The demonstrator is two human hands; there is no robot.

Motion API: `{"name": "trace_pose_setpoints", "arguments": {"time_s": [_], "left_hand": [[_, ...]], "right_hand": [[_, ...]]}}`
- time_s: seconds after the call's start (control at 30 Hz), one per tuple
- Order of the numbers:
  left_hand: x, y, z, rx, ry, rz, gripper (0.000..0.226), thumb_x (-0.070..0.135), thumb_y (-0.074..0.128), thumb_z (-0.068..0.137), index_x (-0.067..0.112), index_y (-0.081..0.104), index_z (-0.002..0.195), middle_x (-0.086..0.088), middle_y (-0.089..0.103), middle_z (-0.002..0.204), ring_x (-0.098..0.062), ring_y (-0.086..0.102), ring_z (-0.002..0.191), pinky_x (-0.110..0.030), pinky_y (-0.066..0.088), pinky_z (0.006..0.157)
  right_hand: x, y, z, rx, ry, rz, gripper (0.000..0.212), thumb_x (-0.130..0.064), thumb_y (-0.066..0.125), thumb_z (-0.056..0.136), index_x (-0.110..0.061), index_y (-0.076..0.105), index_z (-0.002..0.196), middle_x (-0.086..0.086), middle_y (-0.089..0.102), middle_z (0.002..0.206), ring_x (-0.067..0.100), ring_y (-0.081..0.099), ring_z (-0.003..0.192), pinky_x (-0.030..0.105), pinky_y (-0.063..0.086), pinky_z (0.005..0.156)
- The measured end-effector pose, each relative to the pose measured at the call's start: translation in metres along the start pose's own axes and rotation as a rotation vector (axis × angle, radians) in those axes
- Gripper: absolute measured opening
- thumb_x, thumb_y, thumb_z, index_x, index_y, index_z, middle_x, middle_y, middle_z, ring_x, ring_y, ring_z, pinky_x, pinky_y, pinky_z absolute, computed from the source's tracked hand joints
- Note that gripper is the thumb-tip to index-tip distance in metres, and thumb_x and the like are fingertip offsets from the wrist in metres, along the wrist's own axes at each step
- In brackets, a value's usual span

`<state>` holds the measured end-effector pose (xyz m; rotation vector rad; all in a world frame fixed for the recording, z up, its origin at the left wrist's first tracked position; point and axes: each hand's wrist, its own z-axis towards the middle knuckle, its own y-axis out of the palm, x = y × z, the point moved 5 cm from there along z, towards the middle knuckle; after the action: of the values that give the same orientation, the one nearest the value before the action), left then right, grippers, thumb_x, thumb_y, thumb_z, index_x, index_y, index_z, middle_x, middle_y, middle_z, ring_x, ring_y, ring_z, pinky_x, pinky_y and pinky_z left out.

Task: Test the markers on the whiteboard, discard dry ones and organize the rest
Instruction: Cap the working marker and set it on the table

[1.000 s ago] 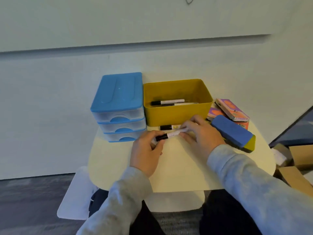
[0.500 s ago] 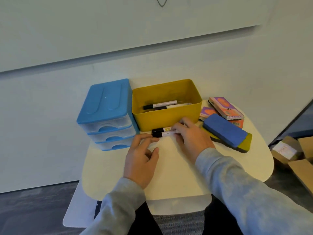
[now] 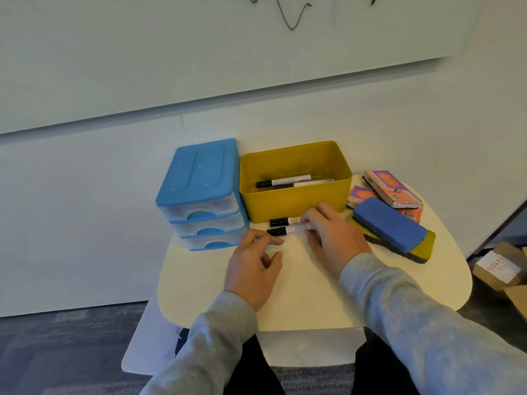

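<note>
Two black-capped white markers lie side by side on the cream table (image 3: 313, 303), just in front of the yellow bin (image 3: 293, 208). My right hand (image 3: 333, 238) pinches the right end of the nearer marker (image 3: 285, 230), which rests on the table. The farther marker (image 3: 282, 221) lies against the bin's foot. My left hand (image 3: 253, 263) hovers just left of the nearer marker's cap, fingers loosely curled and holding nothing. Two more markers (image 3: 285, 182) lie inside the bin. The whiteboard (image 3: 199, 52) above carries black squiggles (image 3: 291, 15).
A blue three-drawer unit (image 3: 199, 183) stands left of the bin, drawers closed. A blue and yellow eraser (image 3: 390, 226) and boxed erasers (image 3: 392, 188) lie at the table's right. Cardboard boxes (image 3: 502, 266) sit on the floor at right.
Both hands held the marker above the table a second ago. My left hand let go and drew back; my right hand laid the marker down beside the other one by the bin.
</note>
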<state>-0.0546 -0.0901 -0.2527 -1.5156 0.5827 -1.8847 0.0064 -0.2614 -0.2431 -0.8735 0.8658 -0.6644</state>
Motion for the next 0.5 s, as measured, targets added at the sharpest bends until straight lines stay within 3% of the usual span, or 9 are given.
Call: {"name": "trace_pose_setpoints", "arguments": {"time_s": [0.17, 0.33, 0.5], "left_hand": [[-0.0008, 0.0009, 0.0027, -0.018, -0.017, 0.024, 0.026, 0.022, 0.065, 0.094, 0.025, 0.069, 0.119, 0.018, 0.054, 0.115, -0.007, 0.057, 0.082, -0.001, 0.037, 0.075], [0.0005, 0.0015, 0.0052, -0.031, -0.028, 0.018, 0.030, 0.023, 0.063, 0.095, 0.025, 0.066, 0.125, 0.019, 0.054, 0.119, -0.006, 0.056, 0.082, -0.008, 0.042, 0.078], [-0.0021, 0.0019, 0.0056, -0.018, -0.040, 0.000, 0.026, 0.020, 0.064, 0.094, 0.025, 0.068, 0.119, 0.018, 0.054, 0.114, -0.008, 0.057, 0.079, -0.003, 0.040, 0.073]], "right_hand": [[0.0009, 0.0044, -0.0041, 0.012, -0.037, -0.034, 0.006, -0.017, 0.063, 0.094, -0.021, 0.067, 0.093, 0.001, 0.056, 0.095, 0.028, 0.059, 0.067, 0.028, 0.033, 0.048], [0.0023, 0.0040, -0.0034, -0.008, -0.016, -0.041, 0.012, -0.018, 0.058, 0.096, -0.019, 0.070, 0.100, 0.002, 0.058, 0.099, 0.029, 0.061, 0.074, 0.033, 0.044, 0.050], [0.0041, 0.0049, -0.0038, -0.036, -0.017, -0.022, 0.012, -0.017, 0.057, 0.096, -0.020, 0.068, 0.098, 0.001, 0.057, 0.099, 0.029, 0.060, 0.073, 0.031, 0.041, 0.052]]}}
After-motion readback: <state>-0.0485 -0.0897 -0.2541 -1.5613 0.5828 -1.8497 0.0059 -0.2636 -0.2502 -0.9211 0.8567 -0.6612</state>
